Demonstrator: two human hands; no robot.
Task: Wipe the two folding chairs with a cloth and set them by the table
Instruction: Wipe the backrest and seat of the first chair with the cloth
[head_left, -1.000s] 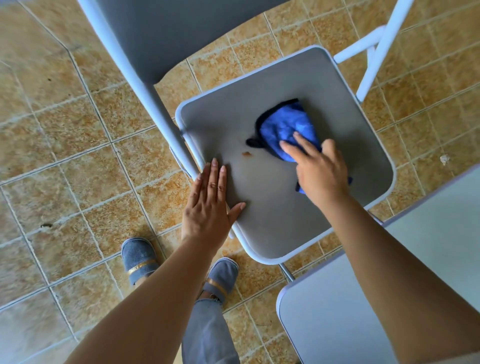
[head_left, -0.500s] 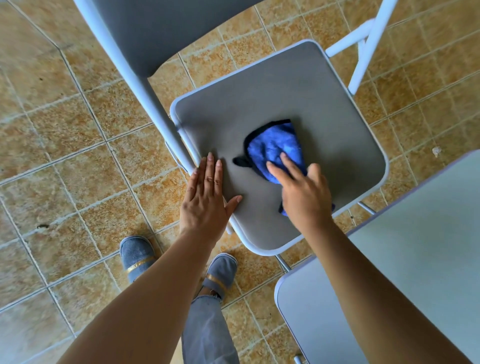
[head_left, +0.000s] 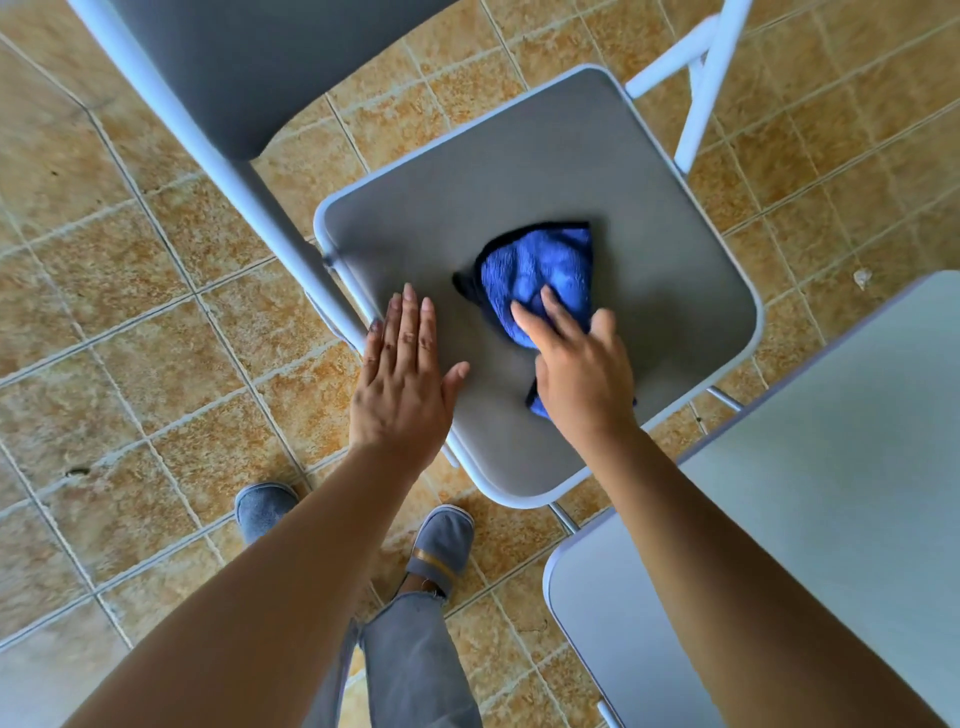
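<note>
The right hand (head_left: 582, 384), fingers extended, presses the blue cloth (head_left: 540, 265) onto the chair seat (head_left: 649, 208); the left hand (head_left: 402, 384) rests flat, fingers straight, near the cloth.

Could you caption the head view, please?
Right hand presses blue cloth on grey folding chair seat; left hand flat on its edge.
</note>
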